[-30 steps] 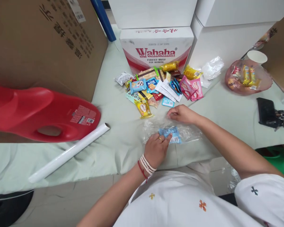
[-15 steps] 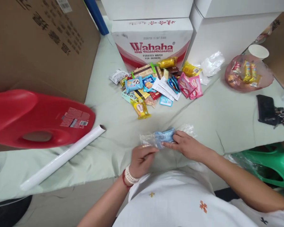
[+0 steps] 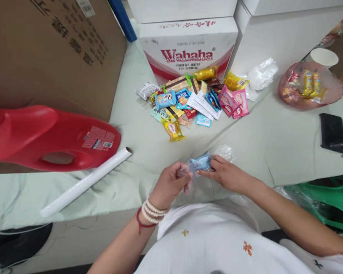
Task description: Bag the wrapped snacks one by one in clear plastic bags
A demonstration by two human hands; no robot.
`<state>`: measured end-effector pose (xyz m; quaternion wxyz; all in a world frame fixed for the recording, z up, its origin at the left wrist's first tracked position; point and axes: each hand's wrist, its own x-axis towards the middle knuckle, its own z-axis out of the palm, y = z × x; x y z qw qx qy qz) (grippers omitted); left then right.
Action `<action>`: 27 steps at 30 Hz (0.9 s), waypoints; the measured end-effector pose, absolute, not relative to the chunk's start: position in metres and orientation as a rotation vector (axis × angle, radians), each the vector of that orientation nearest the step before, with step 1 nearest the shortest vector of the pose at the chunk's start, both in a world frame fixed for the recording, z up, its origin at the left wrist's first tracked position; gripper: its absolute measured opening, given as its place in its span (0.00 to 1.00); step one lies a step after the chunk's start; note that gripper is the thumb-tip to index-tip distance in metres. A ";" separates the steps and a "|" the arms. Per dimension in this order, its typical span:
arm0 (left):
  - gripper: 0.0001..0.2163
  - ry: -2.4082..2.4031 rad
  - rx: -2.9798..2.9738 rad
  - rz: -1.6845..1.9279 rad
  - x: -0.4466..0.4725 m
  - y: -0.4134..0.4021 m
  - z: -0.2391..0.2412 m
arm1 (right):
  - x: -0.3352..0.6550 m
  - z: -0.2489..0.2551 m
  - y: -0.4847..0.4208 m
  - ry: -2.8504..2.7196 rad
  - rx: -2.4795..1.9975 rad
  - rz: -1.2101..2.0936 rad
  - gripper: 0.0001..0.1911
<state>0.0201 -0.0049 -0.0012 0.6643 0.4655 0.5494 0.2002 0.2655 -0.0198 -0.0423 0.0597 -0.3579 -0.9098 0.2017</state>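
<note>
A clear plastic bag (image 3: pixel 223 153) with a blue packet (image 3: pixel 200 161) inside lies near the front edge of the table. My left hand (image 3: pixel 175 179), with a beaded bracelet on its wrist, pinches the bag's left end between thumb and fingers. From the other side my right hand (image 3: pixel 227 173) grips the blue packet through the plastic, its thumb along the near side. Just beyond my hands is a pile of wrapped snacks, with a yellow snack packet (image 3: pixel 172 128) closest and pink wafer packets (image 3: pixel 233 102) at its right.
A white Wahaha carton (image 3: pixel 188 49) stands behind the snacks. At left are a red jug (image 3: pixel 74 131), a white roll (image 3: pixel 87 182) and a large brown box (image 3: pixel 63 57). A pinkish bowl (image 3: pixel 294 102) and a black pouch (image 3: pixel 331 131) with keys lie at right, above a green stool (image 3: pixel 331 201).
My left hand has moved up and closed on the left end of the plastic bag, which was lying loose. My right hand keeps its hold. The view has shifted slightly.
</note>
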 end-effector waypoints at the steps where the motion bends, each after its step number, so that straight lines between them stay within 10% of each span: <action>1: 0.14 1.192 0.932 0.482 0.030 -0.004 -0.002 | 0.265 -0.042 -0.021 -2.740 -1.092 0.636 0.29; 9: 0.18 1.430 1.865 0.301 0.085 0.007 -0.026 | 0.293 -0.027 -0.022 -2.399 -0.942 1.019 0.17; 17: 0.18 1.611 2.294 -0.086 0.097 -0.005 -0.021 | 0.300 -0.053 -0.024 -2.012 -1.844 0.286 0.12; 24: 0.31 1.820 2.270 0.272 0.093 0.003 -0.024 | 0.280 -0.016 -0.009 -1.822 -1.716 0.823 0.06; 27: 0.19 1.732 2.134 0.176 0.086 0.012 -0.030 | 0.250 -0.017 -0.003 -1.911 -1.622 0.839 0.06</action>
